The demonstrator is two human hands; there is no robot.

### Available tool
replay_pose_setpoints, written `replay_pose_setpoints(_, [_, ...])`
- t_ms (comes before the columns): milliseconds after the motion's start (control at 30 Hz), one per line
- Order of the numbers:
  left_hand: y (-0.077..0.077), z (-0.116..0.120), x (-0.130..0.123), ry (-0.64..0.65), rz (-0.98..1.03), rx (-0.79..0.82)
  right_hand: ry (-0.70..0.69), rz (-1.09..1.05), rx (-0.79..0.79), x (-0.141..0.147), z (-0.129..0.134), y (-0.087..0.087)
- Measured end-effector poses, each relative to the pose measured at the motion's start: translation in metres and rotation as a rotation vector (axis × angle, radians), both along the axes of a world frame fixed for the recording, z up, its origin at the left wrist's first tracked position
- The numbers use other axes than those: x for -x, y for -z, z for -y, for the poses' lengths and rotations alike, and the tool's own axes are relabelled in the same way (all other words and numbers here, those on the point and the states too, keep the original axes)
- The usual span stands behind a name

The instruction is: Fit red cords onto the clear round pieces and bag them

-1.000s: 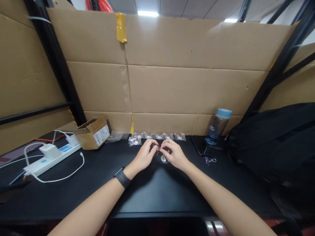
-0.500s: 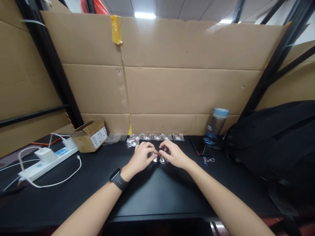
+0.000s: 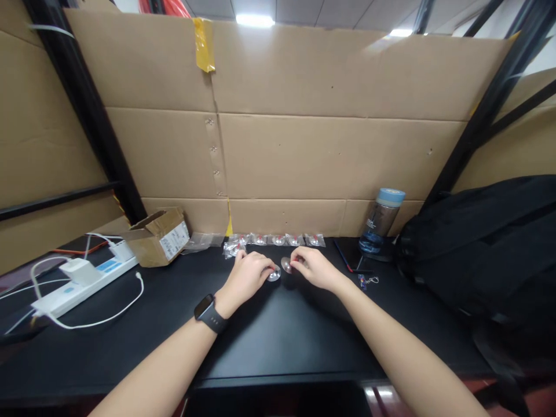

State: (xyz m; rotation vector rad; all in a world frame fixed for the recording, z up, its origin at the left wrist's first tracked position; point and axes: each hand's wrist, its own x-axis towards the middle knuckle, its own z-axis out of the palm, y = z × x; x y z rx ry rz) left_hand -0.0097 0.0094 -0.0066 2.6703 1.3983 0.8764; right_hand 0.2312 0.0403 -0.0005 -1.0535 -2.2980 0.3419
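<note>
My left hand (image 3: 248, 277), with a black watch on the wrist, pinches a small round clear suction cup (image 3: 274, 274) at its red top. This cup lies flat or nearly so on the black table (image 3: 278, 341). To its right, my right hand (image 3: 317, 267) grips a second clear suction cup (image 3: 286, 265) between thumb and fingers. That one is tilted, its disc turned toward the left hand. A small gap separates the two cups. Behind the hands, several similar cups in clear bags (image 3: 278, 240) stand in a row along the cardboard wall.
An open cardboard box (image 3: 158, 238) and a white power strip (image 3: 91, 284) with cables are at left. On the right are a blue-lidded bottle (image 3: 381, 220), a dark phone (image 3: 350, 255), a keychain (image 3: 367, 281) and a black backpack (image 3: 482, 266).
My right hand has moved right and slightly up, drawing its suction cup away and tilting it. The left hand has stayed near its place, its fingers closer together on its cup.
</note>
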Motion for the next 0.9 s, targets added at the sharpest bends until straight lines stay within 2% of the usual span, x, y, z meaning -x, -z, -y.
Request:
replay_pose_setpoints(67, [-0.002, 0.0, 0.0, -0.002, 0.034, -0.006, -0.02, -0.057, -0.053, 0.001, 0.003, -0.004])
replay_pose_setpoints(233, [-0.008, -0.003, 0.002, -0.074, 0.252, 0.018, 0.009, 0.054, -0.096, -0.002, 0.001, -0.001])
replay_pose_setpoints(300, [-0.008, -0.007, 0.004, -0.099, 0.38, 0.077, 0.007, -0.005, -0.084, -0.003, -0.001, -0.001])
replay_pose_setpoints(400, [-0.001, -0.015, 0.006, -0.109, 0.619, 0.214, -0.047, -0.204, -0.072, 0.003, 0.001, -0.003])
replay_pose_setpoints(500, [0.006, -0.02, 0.001, -0.017, 0.81, 0.36, -0.094, -0.397, -0.04, 0.016, 0.009, -0.002])
replay_pose_setpoints(567, [0.008, -0.019, -0.004, 0.08, 0.875, 0.43, -0.134, -0.477, 0.049, 0.025, 0.014, 0.003])
replay_pose_setpoints(633, [0.008, -0.017, -0.007, 0.124, 0.868, 0.442, -0.173, -0.547, 0.194, 0.032, 0.017, 0.009])
replay_pose_setpoints(700, [0.008, -0.015, -0.008, 0.107, 0.795, 0.397, -0.179, -0.618, 0.324, 0.035, 0.017, 0.013])
replay_pose_setpoints(800, [0.009, -0.015, -0.006, 0.069, 0.663, 0.325, -0.164, -0.692, 0.431, 0.032, 0.012, 0.017])
replay_pose_setpoints(900, [0.011, -0.016, -0.004, 0.016, 0.633, 0.29, -0.154, -0.765, 0.532, 0.029, 0.009, 0.017])
